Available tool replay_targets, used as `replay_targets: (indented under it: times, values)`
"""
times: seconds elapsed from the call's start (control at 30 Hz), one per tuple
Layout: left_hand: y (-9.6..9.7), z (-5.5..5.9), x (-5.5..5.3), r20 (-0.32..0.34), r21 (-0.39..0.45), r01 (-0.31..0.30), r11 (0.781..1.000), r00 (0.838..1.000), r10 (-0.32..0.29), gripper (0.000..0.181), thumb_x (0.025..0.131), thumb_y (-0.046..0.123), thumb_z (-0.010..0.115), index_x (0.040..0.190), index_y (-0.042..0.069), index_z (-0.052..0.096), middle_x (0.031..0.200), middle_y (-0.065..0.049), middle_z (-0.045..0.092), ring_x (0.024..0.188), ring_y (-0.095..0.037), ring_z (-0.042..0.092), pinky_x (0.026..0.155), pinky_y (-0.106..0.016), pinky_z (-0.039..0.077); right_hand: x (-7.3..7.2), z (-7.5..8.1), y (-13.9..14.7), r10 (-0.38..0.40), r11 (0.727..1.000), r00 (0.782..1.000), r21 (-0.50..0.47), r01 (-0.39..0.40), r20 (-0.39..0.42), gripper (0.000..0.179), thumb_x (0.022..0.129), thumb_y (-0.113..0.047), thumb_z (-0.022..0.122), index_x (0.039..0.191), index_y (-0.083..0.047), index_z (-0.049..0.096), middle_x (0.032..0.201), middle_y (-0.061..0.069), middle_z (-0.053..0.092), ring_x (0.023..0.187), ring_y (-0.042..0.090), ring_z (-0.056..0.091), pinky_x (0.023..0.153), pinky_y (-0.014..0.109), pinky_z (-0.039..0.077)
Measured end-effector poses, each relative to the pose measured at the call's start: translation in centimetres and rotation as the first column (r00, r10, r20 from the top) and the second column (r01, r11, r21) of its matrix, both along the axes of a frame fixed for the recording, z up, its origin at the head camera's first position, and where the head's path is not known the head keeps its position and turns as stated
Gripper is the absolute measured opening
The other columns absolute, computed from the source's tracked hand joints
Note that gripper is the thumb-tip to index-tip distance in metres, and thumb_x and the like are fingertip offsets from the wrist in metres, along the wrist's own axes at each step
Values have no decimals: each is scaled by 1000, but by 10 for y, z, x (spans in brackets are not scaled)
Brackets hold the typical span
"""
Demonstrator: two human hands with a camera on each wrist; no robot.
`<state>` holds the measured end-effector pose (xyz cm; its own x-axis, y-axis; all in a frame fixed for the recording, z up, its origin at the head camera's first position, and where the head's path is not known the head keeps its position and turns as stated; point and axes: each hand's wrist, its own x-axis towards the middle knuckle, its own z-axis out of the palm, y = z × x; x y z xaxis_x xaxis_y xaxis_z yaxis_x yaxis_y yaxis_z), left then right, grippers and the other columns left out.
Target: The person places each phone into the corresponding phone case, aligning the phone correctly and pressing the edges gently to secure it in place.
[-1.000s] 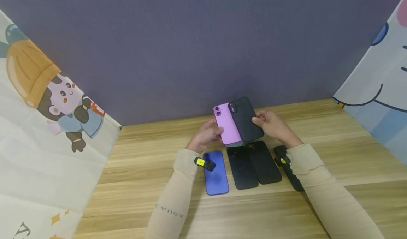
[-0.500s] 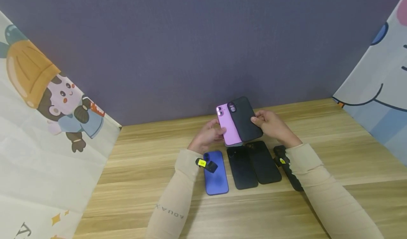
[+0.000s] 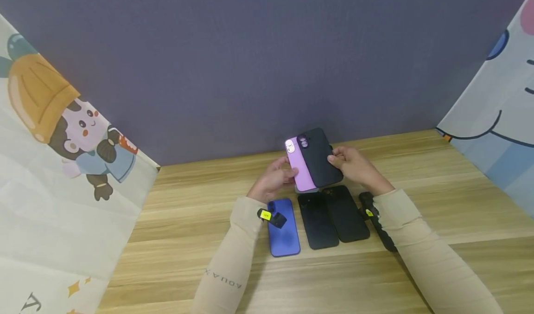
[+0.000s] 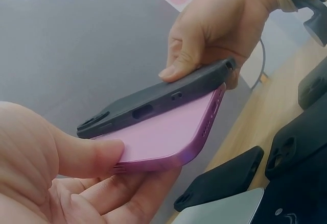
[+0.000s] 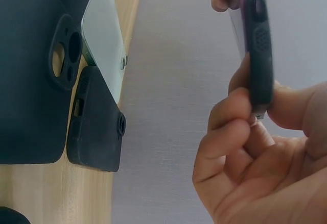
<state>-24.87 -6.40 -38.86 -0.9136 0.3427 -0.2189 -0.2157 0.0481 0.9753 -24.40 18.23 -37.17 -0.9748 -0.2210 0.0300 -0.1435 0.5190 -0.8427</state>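
My left hand (image 3: pixel 273 178) pinches a pink phone (image 4: pixel 166 124) by its side edge, thumb on the back, fingers beneath. My right hand (image 3: pixel 356 165) grips a black phone case (image 3: pixel 321 158) by its outer long edge. The case lies tilted over the phone's back, covering its right part and leaving a pink strip with the camera lenses showing on the left. In the left wrist view the case's side with its cutouts faces me, and the phone's lower end sticks out under it. Both are held up above the table, close to the grey wall.
On the wooden table (image 3: pixel 187 240) lie a blue phone (image 3: pixel 284 235), a dark phone (image 3: pixel 317 226) and a black case (image 3: pixel 347 216). A pale green phone (image 5: pixel 104 35) and another black case (image 5: pixel 97 122) lie behind them. The grey wall (image 3: pixel 250 63) stands at the back.
The pink phone has shifted slightly right with my left hand, further under the black case. The case and right hand have edged slightly left. The things on the table have not moved.
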Motion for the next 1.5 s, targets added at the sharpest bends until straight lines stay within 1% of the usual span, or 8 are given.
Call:
replay_targets:
  times: [0.2, 0.4, 0.6, 0.8, 1.03, 1.13, 1.3, 1.5]
  values:
    - [0, 1, 1, -8, 4, 10, 1000, 1000, -10, 19, 103, 8, 56, 122, 7, 58, 112, -17, 73, 91, -19, 70, 110, -56, 46, 0, -3, -2, 12, 1000, 1000, 10, -12, -21, 29, 108, -18, 50, 118, 8, 58, 87, 15, 70, 74, 15, 59, 67, 27, 45]
    - [1, 1, 2, -2, 19, 8, 1000, 1000, -8, 21, 104, 8, 56, 124, 7, 58, 114, -19, 74, 89, -19, 70, 112, -57, 44, 1, -4, -4, 25, 1000, 1000, 7, -25, -19, 27, 108, -17, 50, 118, 7, 57, 82, 12, 67, 71, 17, 57, 65, 28, 43]
    - [2, 1, 3, -10, 16, 15, 1000, 1000, -15, 21, 104, 7, 55, 125, 8, 57, 115, -19, 74, 89, -19, 71, 110, -53, 47, 2, -4, -6, 36, 999, 999, -4, -36, -18, 26, 108, -18, 50, 116, 6, 57, 81, 11, 65, 69, 16, 56, 62, 28, 43]
    - [3, -1, 2, -17, 36, 19, 999, 1000, -19, 19, 104, 5, 55, 122, 8, 57, 115, -21, 73, 86, -19, 70, 109, -54, 47, 3, -4, -8, 56, 998, 998, -28, -56, -17, 26, 108, -17, 50, 116, 7, 57, 86, 14, 66, 70, 17, 58, 63, 29, 46]
    - [4, -1, 3, -25, 39, 23, 999, 999, -22, 17, 104, 4, 54, 120, 8, 56, 110, -19, 75, 81, -15, 71, 107, -53, 48, 3, -4, -8, 54, 998, 998, -31, -53, 30, 29, 109, -18, 49, 122, 7, 56, 87, 14, 65, 71, 18, 59, 63, 30, 49]
    - [5, -1, 3, -22, 42, 28, 999, 999, -27, 19, 104, 4, 54, 123, 8, 56, 107, -17, 75, 82, -15, 70, 108, -54, 47, 3, -5, -8, 53, 998, 998, -26, -52, 43, 30, 109, -19, 49, 124, 7, 56, 89, 14, 67, 72, 18, 61, 64, 32, 52]
    - [5, -1, 3, -25, 50, 36, 998, 999, -34, 19, 104, 4, 53, 122, 8, 56, 97, -7, 75, 81, -15, 70, 107, -54, 48, 2, -6, -9, 59, 997, 996, -57, -55, 69, 30, 109, -18, 50, 124, 7, 56, 96, 19, 70, 75, 17, 67, 66, 32, 59]
    - [6, -1, 4, -38, 42, 33, 999, 999, -32, 22, 103, 2, 53, 124, 7, 55, 94, -5, 75, 79, -14, 70, 105, -51, 50, 3, -6, -11, 56, 996, 994, -75, -48, 96, 31, 109, -19, 51, 126, 6, 55, 103, 22, 70, 76, 17, 69, 68, 36, 62]
